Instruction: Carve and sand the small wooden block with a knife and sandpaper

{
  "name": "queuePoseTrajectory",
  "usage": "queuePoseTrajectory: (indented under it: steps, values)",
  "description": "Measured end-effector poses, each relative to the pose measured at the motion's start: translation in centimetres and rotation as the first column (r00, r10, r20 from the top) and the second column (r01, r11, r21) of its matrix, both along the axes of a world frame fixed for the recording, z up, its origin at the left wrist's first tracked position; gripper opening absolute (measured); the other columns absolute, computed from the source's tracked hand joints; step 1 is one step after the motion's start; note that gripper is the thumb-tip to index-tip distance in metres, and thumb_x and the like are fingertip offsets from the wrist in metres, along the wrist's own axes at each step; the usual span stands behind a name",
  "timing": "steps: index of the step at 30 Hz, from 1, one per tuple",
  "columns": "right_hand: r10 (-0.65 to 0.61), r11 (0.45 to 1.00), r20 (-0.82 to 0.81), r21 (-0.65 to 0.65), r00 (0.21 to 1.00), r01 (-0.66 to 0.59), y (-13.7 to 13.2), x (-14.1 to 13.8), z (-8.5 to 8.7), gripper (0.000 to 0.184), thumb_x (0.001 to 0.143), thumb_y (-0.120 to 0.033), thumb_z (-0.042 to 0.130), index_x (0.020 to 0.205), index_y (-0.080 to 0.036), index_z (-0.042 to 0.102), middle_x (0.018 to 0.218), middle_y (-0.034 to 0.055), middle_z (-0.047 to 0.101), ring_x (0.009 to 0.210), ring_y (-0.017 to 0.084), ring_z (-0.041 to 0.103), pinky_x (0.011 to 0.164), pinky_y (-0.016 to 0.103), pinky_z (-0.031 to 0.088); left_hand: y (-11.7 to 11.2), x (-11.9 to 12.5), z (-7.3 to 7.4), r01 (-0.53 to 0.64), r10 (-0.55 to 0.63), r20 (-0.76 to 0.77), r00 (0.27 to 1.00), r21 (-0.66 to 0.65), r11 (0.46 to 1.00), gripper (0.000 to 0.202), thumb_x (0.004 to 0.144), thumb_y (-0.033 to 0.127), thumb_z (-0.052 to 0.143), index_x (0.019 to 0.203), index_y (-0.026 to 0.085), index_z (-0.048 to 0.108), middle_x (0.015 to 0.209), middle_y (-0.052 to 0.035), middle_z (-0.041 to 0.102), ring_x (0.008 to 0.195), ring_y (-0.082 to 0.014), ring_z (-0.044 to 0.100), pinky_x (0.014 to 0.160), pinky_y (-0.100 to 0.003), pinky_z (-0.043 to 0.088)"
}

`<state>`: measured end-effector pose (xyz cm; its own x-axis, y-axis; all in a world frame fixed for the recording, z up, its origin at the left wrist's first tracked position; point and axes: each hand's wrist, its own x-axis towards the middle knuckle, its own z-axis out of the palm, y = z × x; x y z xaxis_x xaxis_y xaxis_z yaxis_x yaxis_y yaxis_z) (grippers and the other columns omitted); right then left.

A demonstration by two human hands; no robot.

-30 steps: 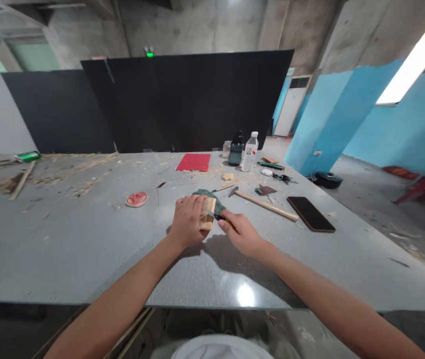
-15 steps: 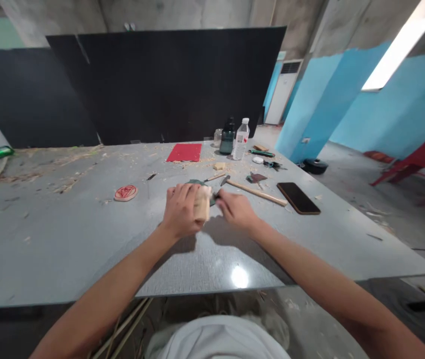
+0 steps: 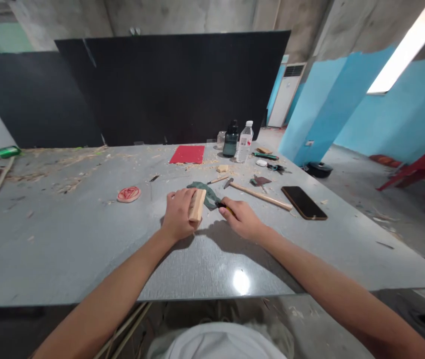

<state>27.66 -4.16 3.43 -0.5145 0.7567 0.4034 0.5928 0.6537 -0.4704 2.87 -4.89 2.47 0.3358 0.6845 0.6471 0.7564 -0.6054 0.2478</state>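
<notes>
My left hand [image 3: 178, 212] is wrapped round a pale wooden block [image 3: 197, 205], tilted just above the grey table [image 3: 85, 239]. To its right, my right hand [image 3: 242, 218] grips a yellow and black handle, seemingly a utility knife [image 3: 228, 209]; its blade is too small to make out. The knife's front end is apart from the block. Behind both hands lies a dark green sandpaper-like sheet [image 3: 210, 195], partly hidden by the block. A thin wooden-handled tool [image 3: 218, 179] and a hammer [image 3: 260, 194] lie just beyond my right hand.
A phone [image 3: 304, 202] lies to the right. A red sheet [image 3: 187, 154], a dark bottle [image 3: 230, 140] and a clear water bottle [image 3: 245, 142] are at the back. A wooden disc with red drawing [image 3: 128, 194] sits left. Wood shavings are scattered about.
My right hand has moved down and right, taking the knife away from the block. The block has turned slightly in my left hand, and more of the green sheet shows.
</notes>
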Motion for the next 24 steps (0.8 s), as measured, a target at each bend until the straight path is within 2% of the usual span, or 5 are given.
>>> queuePoseTrajectory:
  steps: [6,13,19,24]
  values:
    - [0.108,0.994,-0.002,0.023,0.994,-0.108,-0.3,0.6,0.2,0.037,0.11,-0.051,0.038,0.095,-0.022,0.054,0.072,0.001,0.058,0.063,0.019,0.055,0.063,0.03,0.033,-0.9,1.5,0.0,0.074,-0.074,-0.02,0.997,0.004,0.997,0.07,0.073,0.031,0.061,0.141,0.019,0.048,0.137,-0.0147,0.066,0.122,-0.0339,0.061,0.107,-0.051,0.032]
    - [0.197,0.979,-0.006,0.052,0.98,-0.196,-0.6,0.2,0.0,0.041,0.111,-0.054,0.036,0.098,-0.021,0.056,0.07,0.0001,0.057,0.059,0.017,0.051,0.061,0.029,0.033,-1.2,1.2,0.0,0.095,-0.095,0.0,0.995,0.011,0.995,0.07,0.076,0.034,0.062,0.143,0.02,0.046,0.137,-0.0148,0.066,0.125,-0.0346,0.06,0.109,-0.052,0.032]
    - [0.23,0.969,0.014,0.086,0.973,-0.231,-0.5,0.7,0.3,0.046,0.111,-0.058,0.033,0.102,-0.02,0.057,0.073,0.0015,0.059,0.062,0.017,0.053,0.062,0.029,0.034,-1.0,0.9,-0.1,0.178,-0.179,0.04,0.983,0.021,0.984,0.071,0.075,0.031,0.063,0.143,0.022,0.046,0.137,-0.0142,0.066,0.126,-0.0343,0.061,0.111,-0.052,0.032]
    - [0.195,0.973,0.043,0.114,0.98,-0.198,-0.2,0.9,0.5,0.05,0.11,-0.063,0.032,0.1,-0.021,0.057,0.076,0.0037,0.06,0.067,0.02,0.054,0.064,0.031,0.033,-1.0,1.0,-0.3,0.232,-0.232,0.069,0.97,0.001,0.973,0.068,0.074,0.028,0.059,0.141,0.022,0.046,0.135,-0.0124,0.067,0.124,-0.0315,0.063,0.109,-0.048,0.036]
